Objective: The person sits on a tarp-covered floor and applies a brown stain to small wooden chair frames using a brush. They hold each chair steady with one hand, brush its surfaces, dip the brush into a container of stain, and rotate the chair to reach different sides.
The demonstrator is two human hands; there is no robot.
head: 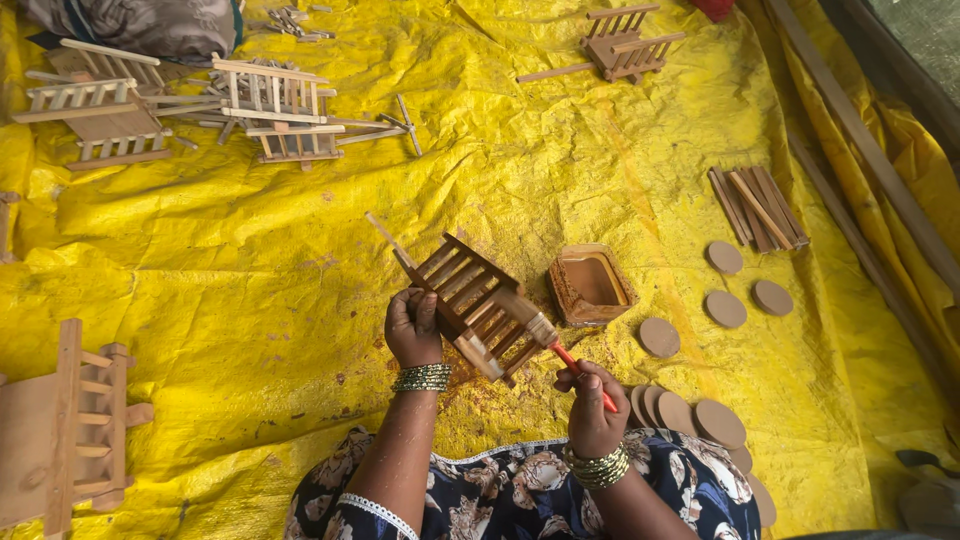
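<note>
My left hand [413, 326] grips a small wooden slatted toy cart frame [477, 303], brown-stained, held tilted above the yellow sheet. My right hand [592, 402] is shut on a paintbrush with a red handle [578, 370]; its bristle end touches the frame's lower right side. A small rectangular tray of brown stain [590, 285] lies just right of the frame. Green bangles circle both wrists. My lap in a dark floral fabric shows at the bottom.
Unpainted wooden frames lie at the far left [100, 110], top centre-left [280, 110], top right [625, 42] and near left [65, 430]. Brown wooden discs [725, 308] and a bundle of brown sticks [757, 208] lie to the right. A yellow tarpaulin [250, 270] covers the floor.
</note>
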